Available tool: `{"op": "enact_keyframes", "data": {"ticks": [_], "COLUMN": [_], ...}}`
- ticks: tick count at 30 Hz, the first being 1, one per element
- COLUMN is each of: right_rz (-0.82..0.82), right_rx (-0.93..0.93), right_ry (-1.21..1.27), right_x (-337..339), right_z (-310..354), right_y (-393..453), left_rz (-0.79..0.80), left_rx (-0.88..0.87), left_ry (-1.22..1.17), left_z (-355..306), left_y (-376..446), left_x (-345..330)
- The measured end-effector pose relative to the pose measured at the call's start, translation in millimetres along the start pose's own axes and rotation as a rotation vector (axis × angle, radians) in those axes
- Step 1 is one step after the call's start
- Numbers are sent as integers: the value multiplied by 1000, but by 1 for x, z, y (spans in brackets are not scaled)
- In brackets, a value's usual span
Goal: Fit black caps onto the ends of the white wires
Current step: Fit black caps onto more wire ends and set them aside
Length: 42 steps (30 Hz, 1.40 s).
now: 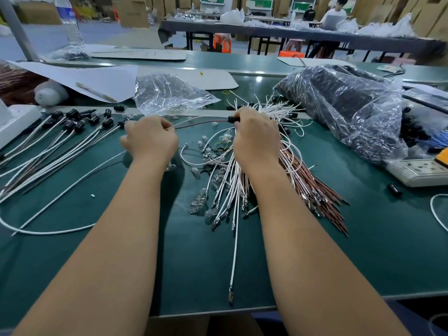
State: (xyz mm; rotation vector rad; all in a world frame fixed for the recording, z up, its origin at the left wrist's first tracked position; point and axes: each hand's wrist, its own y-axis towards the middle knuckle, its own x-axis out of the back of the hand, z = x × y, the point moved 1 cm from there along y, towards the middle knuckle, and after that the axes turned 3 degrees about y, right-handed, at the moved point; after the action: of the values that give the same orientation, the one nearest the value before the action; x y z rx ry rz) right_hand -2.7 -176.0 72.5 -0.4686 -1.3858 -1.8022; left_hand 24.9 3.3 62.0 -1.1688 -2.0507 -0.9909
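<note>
Presently both hands worked above the green desk (363, 251), a short way apart, with a thin wire pair, one white and one reddish strand, stretched between them (201, 123). My right hand (255, 139) had its fingers clenched around a black cap (234, 119) at one end of that wire; my left hand (151, 139) pinched the wire further along, fingers closed on it. I judged the wire was held taut so that its end would run straight into the cap rather than buckle. Under the right hand lay the loose bundle of white wires (230, 180) with bare terminals, and beside it the brown wires (322, 190), both within easy reach as stock. At far left the capped wires (72, 132) lay fanned out side by side, apparently kept apart as the finished lot. Containers: a large clear bag (346, 110) at right held a dark mass, probably spare caps, though I could not confirm this; a smaller clear bag (169, 93) behind the hands looked nearly empty. Small clear bulbs (201, 202) lay scattered among the wires. Task was well short of done, judging by the remaining stock.
</note>
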Motion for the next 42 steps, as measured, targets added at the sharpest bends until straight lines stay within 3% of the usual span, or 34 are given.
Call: {"op": "enact_keyframes", "data": {"ticks": [4,6,11,18,24,31,42], "right_rz": [65,101,109,162,95,109,82], "right_rx": [63,88,43,28,-189,-384,-331], "right_ry": [122,206,237,439,609,856,899], "right_x": [-2,-2,-2,-3,-1,3,1], "right_z": [11,14,9,14,6,6,2], "right_y": [-1,-1,-1,-4,0,2,4], "left_rz": [-35,12,25,72,25,59,105], "left_rx": [-448,-586,-434,-560,-434,-480,-518], "left_ry": [-110,-212,-255,-331,-472,-495,-429], "left_z": [-21,-26,-11,-32,-22,-22,-24], "left_y": [-12,-14,-7,-18,-12,-15,-17], "left_x": [-3,-5,-4,-4,-3,-2,-6]}}
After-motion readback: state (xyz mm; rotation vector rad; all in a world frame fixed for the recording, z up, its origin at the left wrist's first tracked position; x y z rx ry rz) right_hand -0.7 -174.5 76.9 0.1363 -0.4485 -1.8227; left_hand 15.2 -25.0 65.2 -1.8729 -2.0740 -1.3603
